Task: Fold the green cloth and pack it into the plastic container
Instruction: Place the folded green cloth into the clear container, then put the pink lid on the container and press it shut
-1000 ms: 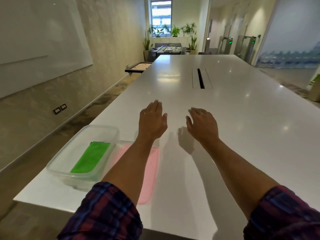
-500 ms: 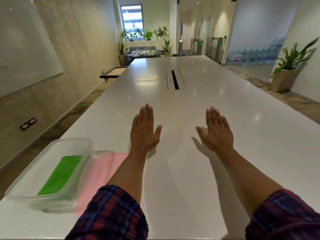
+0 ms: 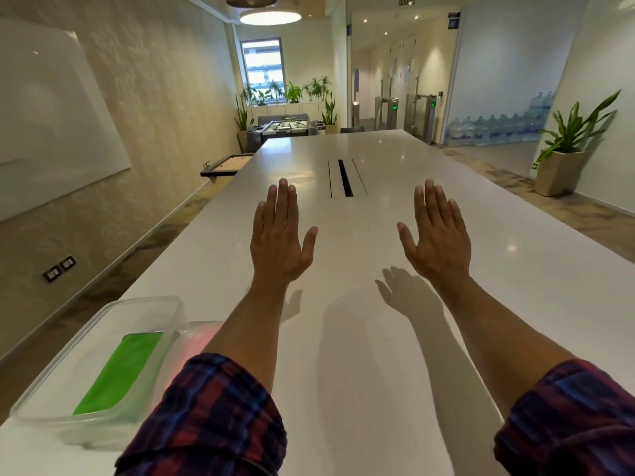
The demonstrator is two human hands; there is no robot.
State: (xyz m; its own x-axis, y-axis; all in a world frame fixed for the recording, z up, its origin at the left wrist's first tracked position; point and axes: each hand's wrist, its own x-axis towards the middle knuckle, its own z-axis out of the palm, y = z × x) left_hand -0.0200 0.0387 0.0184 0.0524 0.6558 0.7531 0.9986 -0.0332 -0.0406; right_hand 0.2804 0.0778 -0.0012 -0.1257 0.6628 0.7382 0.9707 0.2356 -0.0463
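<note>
The folded green cloth (image 3: 120, 372) lies flat inside a clear plastic container (image 3: 51, 379) at the near left corner of the white table (image 3: 378, 338). My left hand (image 3: 280, 238) hovers over the table's middle, palm down, fingers straight, holding nothing. My right hand (image 3: 434, 235) is held out level with it to the right, also flat and empty. Both hands are well ahead of the container and apart from it. My left sleeve hides the container's near right corner.
A pink lid (image 3: 202, 338) lies beside the container, mostly hidden under my left forearm. A black cable slot (image 3: 345, 178) sits in the table's centre beyond my hands. The table's left edge runs close to the container. A potted plant (image 3: 567, 149) stands on the floor at right.
Both hands have lifted off the table and spread apart, fingers straightened. My view has tilted up, so more of the room shows. The container and cloth have not moved.
</note>
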